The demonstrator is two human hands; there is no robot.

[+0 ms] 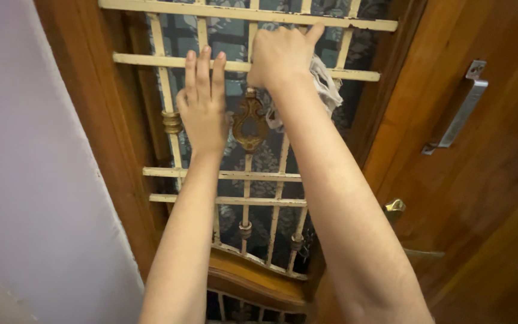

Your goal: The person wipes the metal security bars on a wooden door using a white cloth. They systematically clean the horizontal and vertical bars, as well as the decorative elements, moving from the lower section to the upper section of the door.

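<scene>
Grille [241, 175] bars, cream-painted metal set in a wooden door frame [100, 120], are taking up the middle of my view, and both of my hands are working against them. I am pressing the left hand [202, 108] flat on the grille with fingers extended and together, gripping nothing, its fingertips reaching the second horizontal bar from the top. I am clenching the right hand [280, 57] around a white cloth [325, 84], which is bunching out to the right of the fist and hanging partly behind the wrist; the index finger is pointing up toward the top horizontal bar. The cloth is touching the grille in its upper right section, just beside the right frame edge.

A brass ornament [250, 123] is sitting on the centre vertical bar between my two wrists. Patterned dark fabric is showing behind the bars.

Judging progress: I am working the upper rows only. Paint on the top bar is looking chipped and marked, so I cannot tell which bars are already wiped. The lower rows and the curved bottom rail are lying well below the cloth and appear to be remaining work.

At the right, a wooden door [481, 198] is carrying a metal handle [460, 111] and a brass lever. A pale wall [31, 180] is at the left.
</scene>
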